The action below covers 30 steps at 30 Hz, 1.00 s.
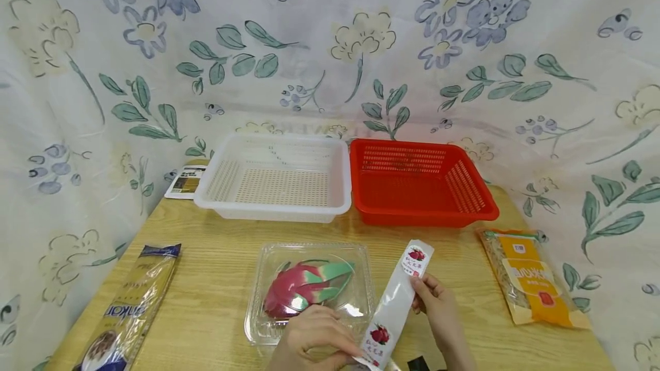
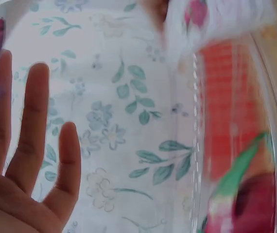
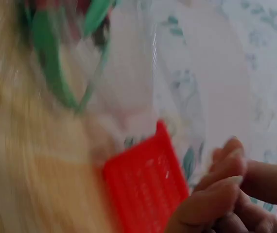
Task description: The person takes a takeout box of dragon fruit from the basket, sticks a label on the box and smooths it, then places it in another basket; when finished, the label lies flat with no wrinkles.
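Note:
A long white label strip [image 1: 397,302] with dragon-fruit stickers at both ends stretches between my hands above the table's front. My left hand [image 1: 356,354] pinches its lower end, and in the left wrist view the other fingers [image 2: 29,141] stand straight. My right hand [image 1: 419,291] pinches the strip near its upper part, with the fingers [image 3: 226,194] curled. Just left of the strip, a clear plastic clamshell [image 1: 268,262] holds a pink and green dragon fruit [image 1: 304,288]. The left hand hovers over the clamshell's front edge.
At the back of the wooden table [image 1: 222,245] stand a white basket [image 1: 278,179] and a red basket [image 1: 417,185], side by side. A long noodle packet [image 1: 129,308] lies at the left, an orange packet [image 1: 533,276] at the right. Flowered cloth surrounds the table.

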Each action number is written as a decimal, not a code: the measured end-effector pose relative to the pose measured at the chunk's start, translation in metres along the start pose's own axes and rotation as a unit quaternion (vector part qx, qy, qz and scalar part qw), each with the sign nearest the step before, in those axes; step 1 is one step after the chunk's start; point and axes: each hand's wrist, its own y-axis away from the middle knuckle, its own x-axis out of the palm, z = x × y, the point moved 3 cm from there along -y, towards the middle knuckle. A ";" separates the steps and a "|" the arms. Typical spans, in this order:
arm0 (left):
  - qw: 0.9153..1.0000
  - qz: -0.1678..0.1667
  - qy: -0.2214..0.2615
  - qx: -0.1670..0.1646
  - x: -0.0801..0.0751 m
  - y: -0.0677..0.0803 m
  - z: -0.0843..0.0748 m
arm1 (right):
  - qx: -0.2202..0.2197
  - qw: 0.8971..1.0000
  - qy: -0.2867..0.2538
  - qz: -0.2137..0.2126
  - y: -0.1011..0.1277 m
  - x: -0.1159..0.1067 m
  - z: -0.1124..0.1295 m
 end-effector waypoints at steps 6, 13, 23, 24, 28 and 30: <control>1.000 0.012 -0.010 -0.023 -0.007 0.009 0.004 | 0.053 0.993 0.100 0.021 -0.024 -0.016 -0.020; 0.989 0.019 -0.085 -0.124 -0.016 0.021 0.009 | 0.044 0.985 0.160 0.036 -0.035 -0.012 -0.031; 0.970 0.016 -0.156 -0.183 -0.037 0.018 0.013 | -0.055 0.933 0.353 -0.050 -0.022 -0.008 -0.001; 0.969 0.017 -0.165 -0.185 -0.039 0.017 0.013 | -0.062 0.930 0.357 -0.062 -0.018 -0.006 0.005; 0.963 0.019 -0.195 -0.184 -0.046 0.013 0.012 | -0.101 0.943 0.309 -0.064 0.004 0.015 0.030; 0.961 0.023 -0.206 -0.180 -0.050 0.010 0.012 | -0.122 0.956 0.266 -0.034 0.017 0.029 0.040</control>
